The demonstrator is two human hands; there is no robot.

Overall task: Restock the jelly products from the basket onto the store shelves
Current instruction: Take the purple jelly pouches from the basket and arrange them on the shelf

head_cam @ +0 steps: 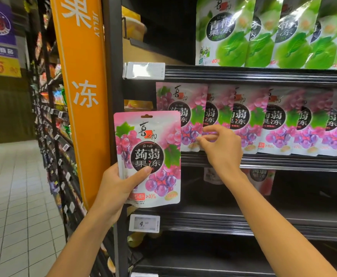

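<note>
My left hand point(116, 188) grips a pink grape jelly pouch point(153, 148) upright in front of the shelf's left end, thumb across its front. A row of matching grape pouches point(271, 118) stands on the middle shelf point(263, 159). My right hand point(221, 146) reaches to the lower edge of the leftmost shelf pouch point(179, 108), fingers curled and pinching a pouch's edge there. The basket is out of view.
Green jelly pouches point(263, 33) fill the shelf above. An orange "JELLY" sign panel point(83, 86) runs down the shelf's left side. Price tags point(144, 222) clip to the shelf rails. A few pouches point(261, 174) sit deep on the dark lower shelf. A tiled aisle point(13, 196) lies left.
</note>
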